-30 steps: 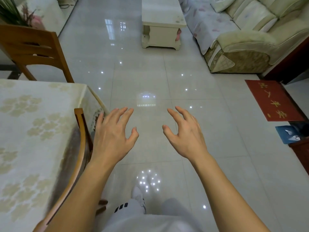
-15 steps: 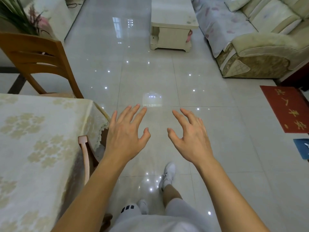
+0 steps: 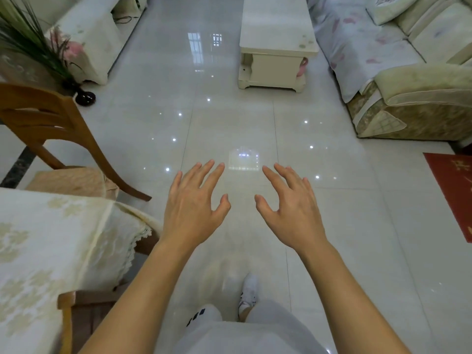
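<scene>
With left grip [image 3: 190,208] and right grip [image 3: 293,210] both spread wide and holding nothing above the floor [image 3: 229,123], and the bench [image 3: 51,238] corner just left of the left wrist, best steer straight down the open tiles, clear of chair [image 3: 38,116] and sofa [image 3: 408,111].

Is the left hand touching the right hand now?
Apart. The head view shows bare floor between the left hand and the right hand.
</scene>
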